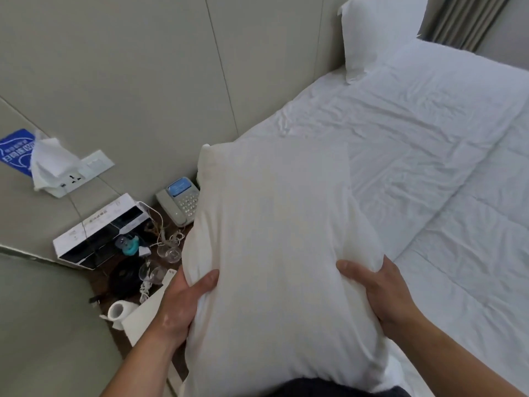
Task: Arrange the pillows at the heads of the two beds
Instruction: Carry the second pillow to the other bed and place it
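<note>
1. We hold the pillow (274, 253) against our body, left hand (183, 305) and right hand (380, 293) pinching its 2 sides.
2. Beyond our grip, we should stand it against the headboard (272, 53) beside the propped pillow (375, 32).

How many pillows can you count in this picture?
2. One pillow is gripped by the left hand and right hand; another pillow leans upright at the bed's head. Others may lie off-frame.

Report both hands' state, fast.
Left hand: closed, gripping the pillow on its left side.
Right hand: closed, gripping the same pillow's right side.
</note>
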